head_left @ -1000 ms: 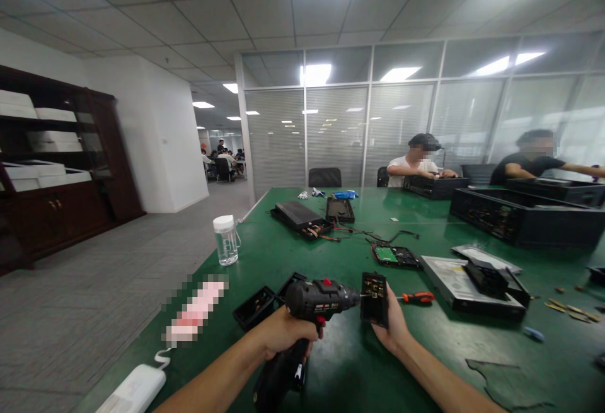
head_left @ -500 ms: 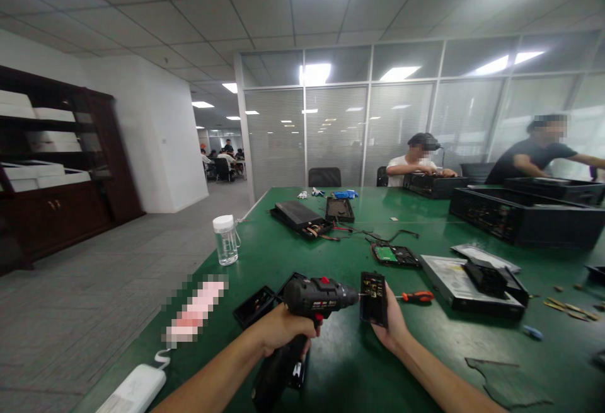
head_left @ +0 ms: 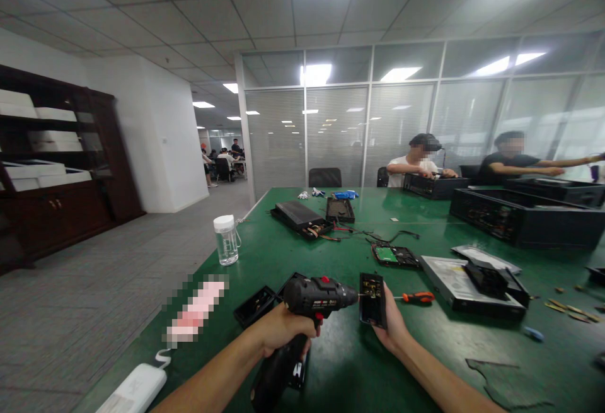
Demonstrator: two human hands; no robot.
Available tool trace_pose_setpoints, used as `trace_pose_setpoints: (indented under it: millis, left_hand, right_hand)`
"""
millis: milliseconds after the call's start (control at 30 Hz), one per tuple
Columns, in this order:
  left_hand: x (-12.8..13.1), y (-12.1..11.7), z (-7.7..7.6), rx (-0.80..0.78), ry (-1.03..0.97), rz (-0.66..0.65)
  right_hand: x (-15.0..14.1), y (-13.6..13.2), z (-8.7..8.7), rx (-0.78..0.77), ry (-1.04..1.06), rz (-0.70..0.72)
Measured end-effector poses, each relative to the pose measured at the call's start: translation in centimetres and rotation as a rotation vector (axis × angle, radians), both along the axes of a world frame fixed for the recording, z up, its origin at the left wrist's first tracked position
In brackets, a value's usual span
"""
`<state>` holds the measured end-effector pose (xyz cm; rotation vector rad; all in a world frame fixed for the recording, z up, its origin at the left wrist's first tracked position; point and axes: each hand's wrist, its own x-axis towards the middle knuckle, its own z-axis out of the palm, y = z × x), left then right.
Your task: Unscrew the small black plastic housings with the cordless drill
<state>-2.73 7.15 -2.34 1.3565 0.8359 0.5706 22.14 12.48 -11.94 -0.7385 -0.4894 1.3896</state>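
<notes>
My left hand point(head_left: 283, 332) is wrapped round the grip of a black cordless screwdriver point(head_left: 312, 299) with red buttons, its bit pointing right. The bit tip touches the open face of a small black electronic housing point(head_left: 372, 299), which stands upright on the green table point(head_left: 345, 362). My right hand point(head_left: 391, 326) grips that housing from behind and below.
Black open casings point(head_left: 258, 304) lie just left of the tool; an orange-handled screwdriver point(head_left: 416, 297) lies to the right. A clear jar point(head_left: 225, 240), a white adapter point(head_left: 135, 389), a disc drive point(head_left: 466, 287) and large black chassis point(head_left: 520, 214) are around. Two people work at the far side.
My hands and the tool hold nearly still. The person in black at the far right has leaned down and stretched an arm to the right.
</notes>
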Motion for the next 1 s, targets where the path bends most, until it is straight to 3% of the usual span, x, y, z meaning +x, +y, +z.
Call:
trace_pose_setpoints:
  millis: [1000]
  left_hand:
    - [-0.03, -0.27, 0.95, -0.036, -0.010, -0.022]
  right_hand:
    - [-0.15, -0.46, 0.64, -0.045, -0.004, 0.011]
